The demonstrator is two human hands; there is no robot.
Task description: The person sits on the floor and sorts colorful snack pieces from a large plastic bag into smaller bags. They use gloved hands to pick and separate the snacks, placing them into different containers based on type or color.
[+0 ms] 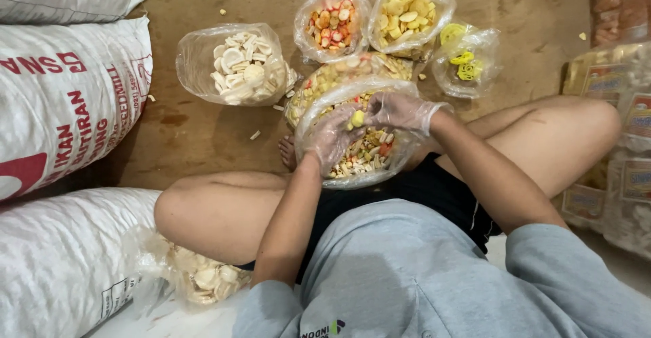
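I sit cross-legged on the floor with a large clear plastic bag (339, 175) of mixed raw crackers between my legs. Both hands wear thin clear plastic gloves and reach into the bag's mouth. My left hand (330, 136) and my right hand (399, 111) meet over the mix, and a small yellow cracker piece (357, 118) sits pinched between their fingertips. Which hand grips it I cannot tell for certain.
Open bags stand beyond it: white crackers (237, 67), red and orange pieces (332, 23), yellow pieces (407, 14), yellow rings (464, 63). Large white sacks (61, 107) lie at the left. Packaged goods (627, 128) are stacked at the right. Another cracker bag (196, 277) rests by my left knee.
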